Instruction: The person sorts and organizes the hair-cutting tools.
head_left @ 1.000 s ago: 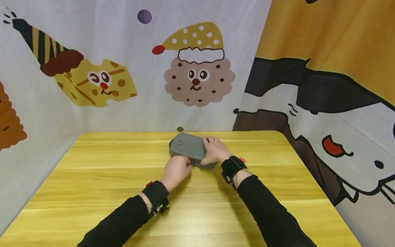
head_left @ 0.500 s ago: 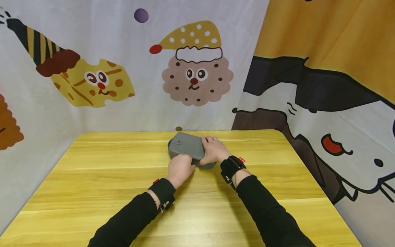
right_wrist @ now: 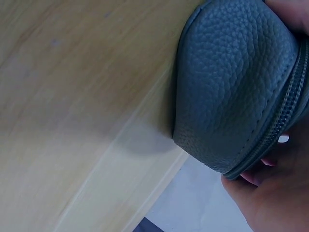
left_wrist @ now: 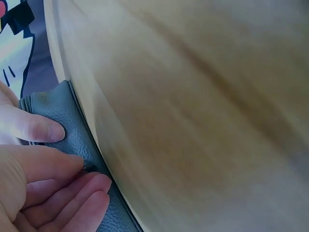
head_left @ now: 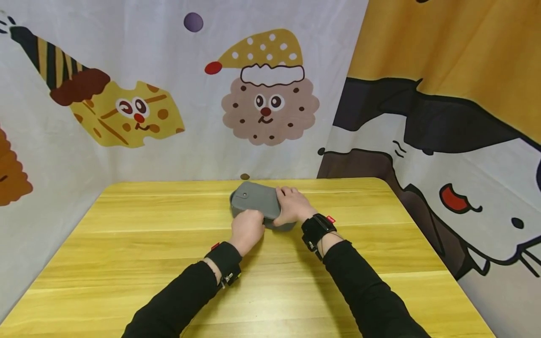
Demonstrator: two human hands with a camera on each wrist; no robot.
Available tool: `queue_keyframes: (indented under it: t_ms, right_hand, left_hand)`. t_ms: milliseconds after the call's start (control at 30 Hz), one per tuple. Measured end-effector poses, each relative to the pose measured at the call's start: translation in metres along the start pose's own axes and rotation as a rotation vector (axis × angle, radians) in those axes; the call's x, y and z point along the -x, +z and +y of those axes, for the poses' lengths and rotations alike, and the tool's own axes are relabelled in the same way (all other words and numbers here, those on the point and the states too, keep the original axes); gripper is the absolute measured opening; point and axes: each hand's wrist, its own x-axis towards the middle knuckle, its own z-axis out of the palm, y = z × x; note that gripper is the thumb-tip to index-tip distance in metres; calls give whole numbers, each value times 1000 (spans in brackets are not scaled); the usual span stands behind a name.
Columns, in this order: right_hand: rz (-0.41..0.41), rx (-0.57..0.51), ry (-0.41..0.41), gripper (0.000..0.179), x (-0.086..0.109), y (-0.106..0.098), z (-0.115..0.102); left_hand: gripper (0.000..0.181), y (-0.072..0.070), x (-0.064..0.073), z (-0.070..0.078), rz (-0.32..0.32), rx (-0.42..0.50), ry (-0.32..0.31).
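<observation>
A grey pebbled-leather zip pouch point(head_left: 258, 199) with a snap stud on its top lies near the table's far edge. Its zipper point(right_wrist: 285, 108) runs along the side in the right wrist view. My left hand point(head_left: 247, 230) is at the pouch's near side, where thumb and forefinger pinch the small zipper pull point(left_wrist: 88, 167), mostly hidden by the fingertips. My right hand point(head_left: 293, 205) grips the pouch's right end, with the thumb on the near side and the fingers over the top and far side.
The wooden table point(head_left: 148, 244) extends around the pouch on all sides, its far edge just behind it. A printed cloth curtain point(head_left: 160, 56) hangs behind the table and along both sides. Black straps with small devices circle both wrists.
My left hand has moved a little to the right along the pouch's near side, onto the zipper pull that showed beside it earlier. The right hand and pouch keep their place.
</observation>
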Motion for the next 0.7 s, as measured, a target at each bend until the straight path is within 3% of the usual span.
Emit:
queue_keyframes:
  t_ms: [133,267,500,700]
  right_hand:
    - [-3,0,0,115,0,0,0]
    - [-3,-3,-3,115,0,1,0]
    - [-12,-6,-2,115,0,0,1]
    - [-13,0,0,116,-1,1,2]
  left_hand:
    - [39,0,0,-2,8,30,4]
    - [44,-2,2,-5,-14,122,-23]
    - [38,-6,7,-7,-11,290,-72]
    - [27,-6,11,-7,35,367,-61]
